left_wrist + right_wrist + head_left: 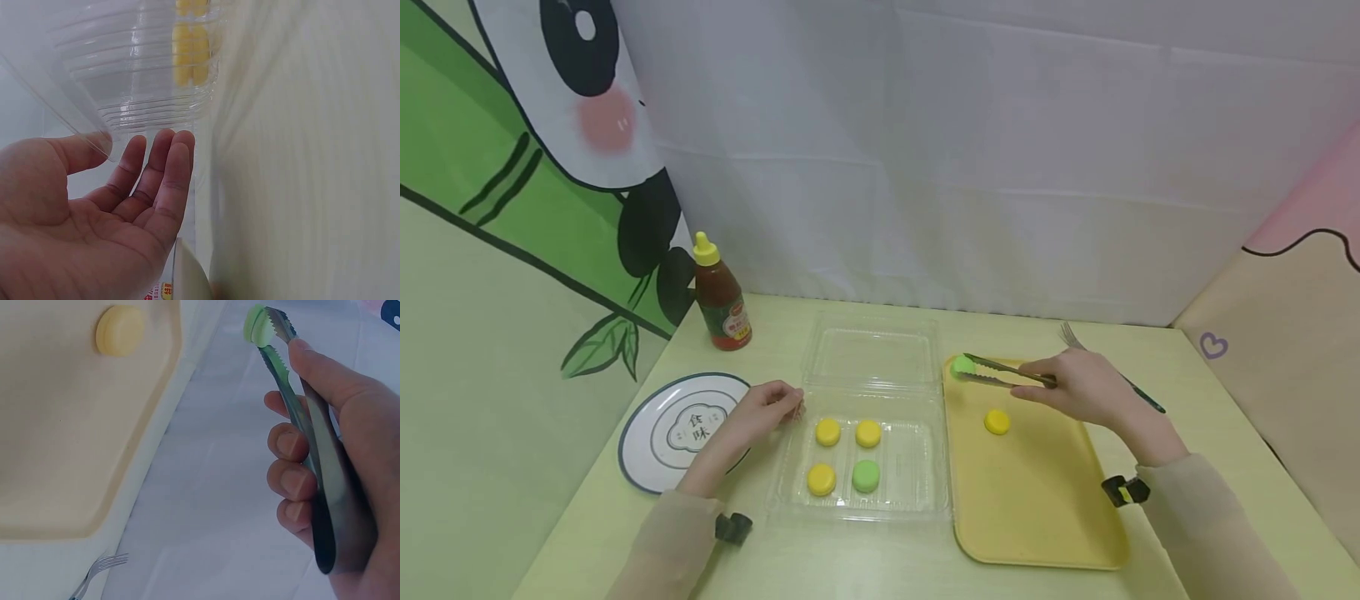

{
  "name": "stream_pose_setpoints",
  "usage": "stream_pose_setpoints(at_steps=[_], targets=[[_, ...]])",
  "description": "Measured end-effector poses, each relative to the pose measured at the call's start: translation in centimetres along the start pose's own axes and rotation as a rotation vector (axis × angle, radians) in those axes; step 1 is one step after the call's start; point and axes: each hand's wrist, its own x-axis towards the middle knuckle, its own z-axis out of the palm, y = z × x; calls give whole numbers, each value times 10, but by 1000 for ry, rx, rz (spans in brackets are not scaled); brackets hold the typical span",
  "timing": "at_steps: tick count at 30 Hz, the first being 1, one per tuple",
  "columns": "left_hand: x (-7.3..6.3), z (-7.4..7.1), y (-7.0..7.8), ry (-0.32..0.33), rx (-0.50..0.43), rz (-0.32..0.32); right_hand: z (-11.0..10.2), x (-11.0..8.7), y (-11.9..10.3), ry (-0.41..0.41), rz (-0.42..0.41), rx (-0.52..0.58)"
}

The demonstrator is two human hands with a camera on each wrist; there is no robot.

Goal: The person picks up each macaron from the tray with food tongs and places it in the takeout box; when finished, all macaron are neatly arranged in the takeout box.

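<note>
My right hand (1078, 385) grips metal tongs (315, 419), thumb on one arm and fingers curled round the other. Between the serrated tips is a green macaron (255, 326), over the far left corner of the yellow tray (1037, 500). On that tray lies a yellow macaron (997, 422). My left hand (767, 410) is at the left rim of an opened clear plastic box (917, 467), its thumb overlapping the rim and its fingers bent beside the wall. Inside the box sit several yellow macarons (822, 479) and one green macaron (866, 476).
The box's lid (872, 354) lies folded back toward the wall. Left of the box is a white plate (651, 425) with a blue rim, partly behind my left forearm. A sauce bottle (722, 304) stands behind it. A fork (1138, 392) lies beyond the tray's right side.
</note>
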Motion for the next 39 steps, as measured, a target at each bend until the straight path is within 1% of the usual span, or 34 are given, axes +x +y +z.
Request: stream_pose_setpoints(at_steps=[4,8,15,19,23,31,36,39], targets=[[0,0,0,2,1,-3,-1,2,-8,11,-33,-2],[0,0,0,-1,5,-2,-1,3,-16,1,-58,-2],[0,0,-1,-7,9,-5,4,5,-27,-15,-80,-33],[0,0,-1,-8,12,-3,5,7,-33,-3,-126,-19],[0,0,-2,-6,14,-2,5,7,-39,-9,-156,-10],[1,0,-2,-1,14,-9,13,11,-47,24,-263,-26],[2,0,-3,-7,3,-9,19,13,-51,32,-275,-62],[2,0,-3,-9,3,-8,22,14,-53,33,-276,-64]])
